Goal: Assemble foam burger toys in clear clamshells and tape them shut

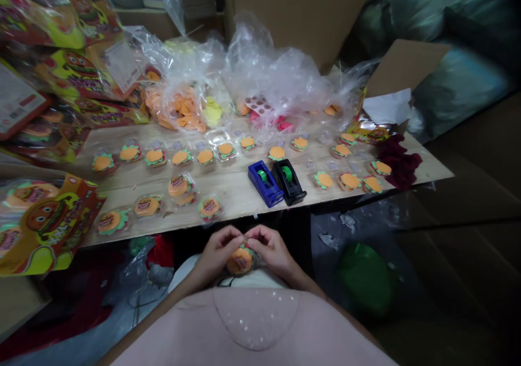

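Observation:
Close to my body, below the table's front edge, my left hand (223, 249) and my right hand (269, 247) are both closed on a toy burger (240, 261) in a clear plastic case. Their fingertips meet at its far edge, and thumbs and fingers hide part of it. On the table beyond sit a blue tape dispenser (266, 183) and a black tape dispenser (288, 181), side by side, each with a green roll. The nearest packed burger with a printed top (210, 207) lies to the left of them.
Several more cased burgers (179, 157) stand in rows on the wooden table (228, 184). Clear bags of orange foam pieces (179, 105) lie behind. Printed display boxes (81, 78) are stacked at left. A dark red cloth (401, 162) and an open carton (413, 64) are at right.

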The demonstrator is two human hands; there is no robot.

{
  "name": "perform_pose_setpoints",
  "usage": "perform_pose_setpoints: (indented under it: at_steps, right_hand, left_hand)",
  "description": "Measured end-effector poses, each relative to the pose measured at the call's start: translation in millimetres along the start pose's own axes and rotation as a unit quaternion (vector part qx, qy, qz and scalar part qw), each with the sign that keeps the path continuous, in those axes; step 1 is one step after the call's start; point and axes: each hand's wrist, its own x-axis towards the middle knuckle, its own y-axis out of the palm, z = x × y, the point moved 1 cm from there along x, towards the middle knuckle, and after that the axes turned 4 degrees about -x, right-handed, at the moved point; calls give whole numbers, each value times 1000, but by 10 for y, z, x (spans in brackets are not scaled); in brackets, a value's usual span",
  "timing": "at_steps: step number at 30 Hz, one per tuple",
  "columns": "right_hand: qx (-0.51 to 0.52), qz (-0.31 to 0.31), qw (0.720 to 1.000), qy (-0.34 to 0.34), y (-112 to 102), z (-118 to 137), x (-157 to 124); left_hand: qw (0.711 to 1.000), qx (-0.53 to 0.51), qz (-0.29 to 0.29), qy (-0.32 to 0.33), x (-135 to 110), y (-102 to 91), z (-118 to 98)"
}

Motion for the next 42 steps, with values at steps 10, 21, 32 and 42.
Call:
perform_pose_setpoints:
  at_steps: [10, 21, 32, 42]
  right_hand:
    - [2, 16, 1000, 14, -26, -34, -18]
    - [37, -34, 998, 49, -121, -138, -28]
    - [-227, -280, 928, -91, -657, -31, 461]
    - [-424, -234, 871, -80, -704, 245, 817]
  left_hand:
    - [995, -76, -64, -21, -38, -15, 89]
    - [987, -111, -109, -44, 176, -33, 49]
    - [995, -89, -42, -25, 555, -19, -187]
    - [999, -16, 21, -30, 648, -107, -213]
